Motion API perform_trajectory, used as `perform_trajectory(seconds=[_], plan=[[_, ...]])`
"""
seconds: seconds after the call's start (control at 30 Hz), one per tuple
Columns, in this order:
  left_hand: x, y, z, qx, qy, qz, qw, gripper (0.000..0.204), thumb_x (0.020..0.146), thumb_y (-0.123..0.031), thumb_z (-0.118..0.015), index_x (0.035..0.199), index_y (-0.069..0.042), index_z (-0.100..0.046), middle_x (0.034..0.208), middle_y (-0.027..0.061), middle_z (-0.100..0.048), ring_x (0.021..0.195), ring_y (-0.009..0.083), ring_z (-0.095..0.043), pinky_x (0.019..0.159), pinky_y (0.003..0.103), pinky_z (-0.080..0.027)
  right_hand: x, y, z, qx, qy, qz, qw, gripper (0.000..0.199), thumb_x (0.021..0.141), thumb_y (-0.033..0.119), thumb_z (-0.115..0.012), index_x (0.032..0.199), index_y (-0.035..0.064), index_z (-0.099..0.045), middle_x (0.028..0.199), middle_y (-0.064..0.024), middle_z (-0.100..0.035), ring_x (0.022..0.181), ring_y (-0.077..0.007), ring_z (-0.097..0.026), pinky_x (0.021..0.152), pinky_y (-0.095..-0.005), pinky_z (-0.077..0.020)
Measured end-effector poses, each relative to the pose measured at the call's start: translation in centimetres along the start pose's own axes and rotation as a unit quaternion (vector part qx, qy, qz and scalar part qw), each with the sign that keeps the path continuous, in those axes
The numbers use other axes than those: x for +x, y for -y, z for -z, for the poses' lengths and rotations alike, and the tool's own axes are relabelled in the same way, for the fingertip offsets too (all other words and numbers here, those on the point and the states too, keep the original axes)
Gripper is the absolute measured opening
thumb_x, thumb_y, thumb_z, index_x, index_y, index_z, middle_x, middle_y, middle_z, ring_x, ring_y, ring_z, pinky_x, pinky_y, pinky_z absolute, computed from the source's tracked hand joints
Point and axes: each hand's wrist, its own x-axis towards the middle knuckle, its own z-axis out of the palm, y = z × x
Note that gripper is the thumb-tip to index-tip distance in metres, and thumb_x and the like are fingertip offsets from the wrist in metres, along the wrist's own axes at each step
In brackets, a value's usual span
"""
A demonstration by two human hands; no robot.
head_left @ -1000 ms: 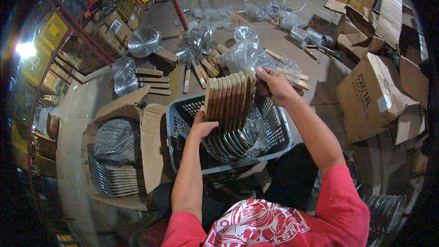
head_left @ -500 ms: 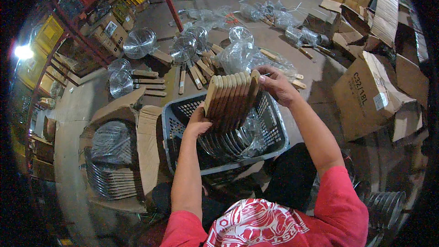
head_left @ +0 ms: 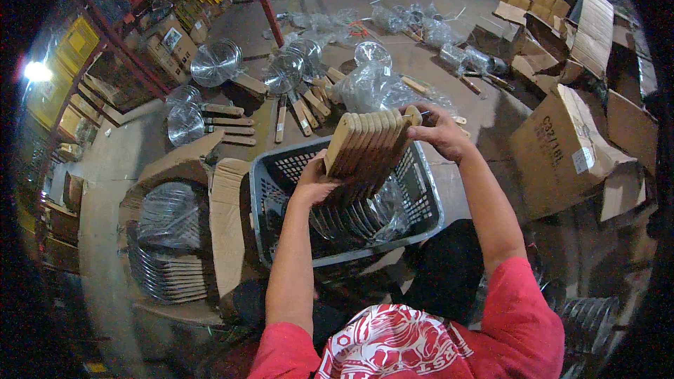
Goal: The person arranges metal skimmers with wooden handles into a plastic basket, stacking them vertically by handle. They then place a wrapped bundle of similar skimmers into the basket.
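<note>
A row of several wooden handles [head_left: 365,144] stands side by side above a grey plastic basket [head_left: 258,235]. Below them, round metal pans [head_left: 344,219] sit in the basket, partly in clear plastic wrap. My left hand [head_left: 313,184] is closed round the left side of the row, its fingers partly hidden behind the wood. At the other end, my right hand [head_left: 439,133] pinches the rightmost handle [head_left: 409,126] near its top. A thin, dark, straight piece shows by the right fingers; I cannot tell what it is.
On my left is an open cardboard box [head_left: 228,221] with stacked, wrapped pans [head_left: 168,217]. Loose wooden-handled pans [head_left: 284,70] and plastic wrap [head_left: 368,88] lie on the floor ahead. Cardboard boxes [head_left: 554,147] stand at right, a red post [head_left: 265,3] beyond.
The row of handles and my left hand have moved a little to the right. My right hand has shifted slightly right, still at the last handle.
</note>
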Motion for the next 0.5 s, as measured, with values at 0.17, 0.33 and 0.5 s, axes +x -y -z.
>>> perform_trajectory(seconds=[0.17,0.33,0.5], plan=[[0.7,-1.4,-0.2,-0.056,0.040,-0.002,0.998,0.073,0.069,0.023,-0.069,0.135,-0.006,-0.056,0.130,0.0019,-0.062,0.123,0.0171,-0.058,0.108,0.033,-0.047,-0.6,0.5,0.6,0.013,-0.015,0.002,1.000,0.065,0.076,0.017,-0.088,0.133,0.0012,-0.061,0.124,-0.0097,-0.067,0.115,-0.0236,-0.064,0.100,-0.0391,-0.0535],[0.5,-2.8,-0.9,0.024,-0.003,0.054,0.998,0.070,0.071,0.019,-0.074,0.134,-0.006,-0.055,0.128,0.0029,-0.063,0.122,0.0181,-0.059,0.106,0.033,-0.048,-0.2,0.0,0.7,0.028,-0.009,0.015,0.999,0.056,0.079,0.015,-0.086,0.128,0.0013,-0.063,0.121,-0.0081,-0.068,0.113,-0.0217,-0.064,0.103,-0.0366,-0.0494],[0.3,-5.7,-2.8,-0.067,-0.068,-0.028,0.995,0.077,0.067,-0.002,-0.093,0.133,-0.006,-0.054,0.124,0.0040,-0.065,0.118,0.0180,-0.060,0.103,0.034,-0.049,0.3,-1.0,-1.3,-0.006,0.036,-0.013,0.999,0.060,0.078,0.018,-0.088,0.129,0.0034,-0.059,0.119,-0.0069,-0.067,0.112,-0.0198,-0.063,0.103,-0.0365,-0.0485]])
